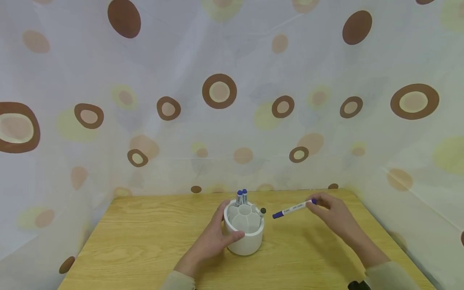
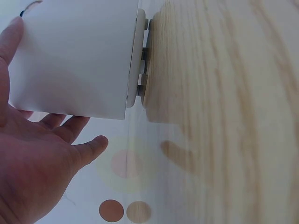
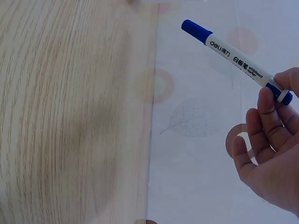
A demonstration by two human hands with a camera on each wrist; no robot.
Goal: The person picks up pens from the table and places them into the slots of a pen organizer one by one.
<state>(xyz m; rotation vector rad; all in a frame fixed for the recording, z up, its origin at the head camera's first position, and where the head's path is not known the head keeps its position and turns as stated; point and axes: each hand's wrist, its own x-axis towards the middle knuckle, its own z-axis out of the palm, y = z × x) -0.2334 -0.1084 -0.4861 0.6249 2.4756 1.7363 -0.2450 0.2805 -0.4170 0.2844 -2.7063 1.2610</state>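
A white round pen holder with several compartments stands on the wooden table. My left hand grips its left side, thumb at the front; in the left wrist view some fingers pass behind the holder's wall. Two blue-capped markers stand upright at its back, and a dark-capped marker leans at its right. To the right, my right hand pinches a blue-and-white whiteboard marker by one end. This marker is raised above the table and slanted, its blue cap pointing toward the holder without touching it.
The wooden table has light grain and extends to both sides of the holder. Behind and beside it hangs a pale sheet patterned with brown rings and dots. A small black object shows by the right sleeve.
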